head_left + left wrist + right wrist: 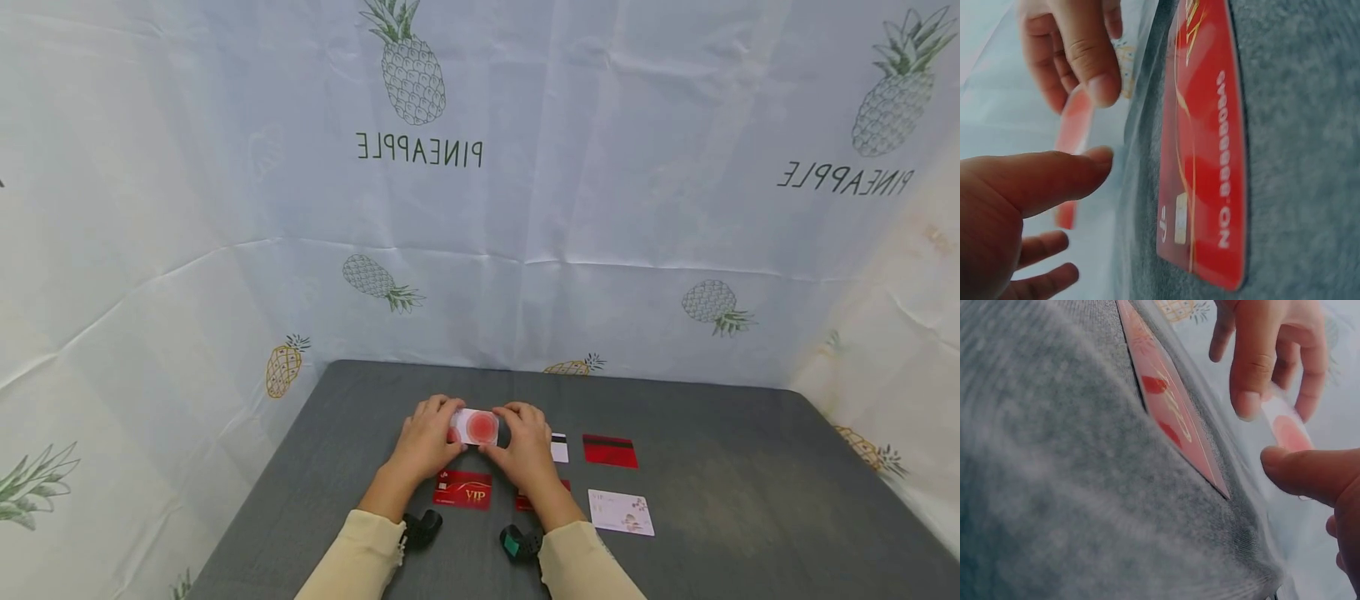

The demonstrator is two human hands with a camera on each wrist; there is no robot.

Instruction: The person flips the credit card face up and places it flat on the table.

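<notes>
Both hands hold a white card with red circles (481, 427) up in front of the person, above the dark table. My left hand (430, 435) pinches its left end between thumb and fingers. At the other end, my right hand (527, 446) does the same. In the left wrist view the card (1075, 125) appears nearly edge-on between the two hands. Below the hands, a red VIP card (462, 489) lies flat, its number and gold chip visible in the left wrist view. Another red card (522, 502) is partly hidden by the right forearm.
On the dark grey table (712, 467), right of the hands, lie a white card with a black stripe (559, 447), a red striped card (610, 451) and a white flowered VIP card (621, 512). A pineapple-print curtain (570, 192) hangs behind the table.
</notes>
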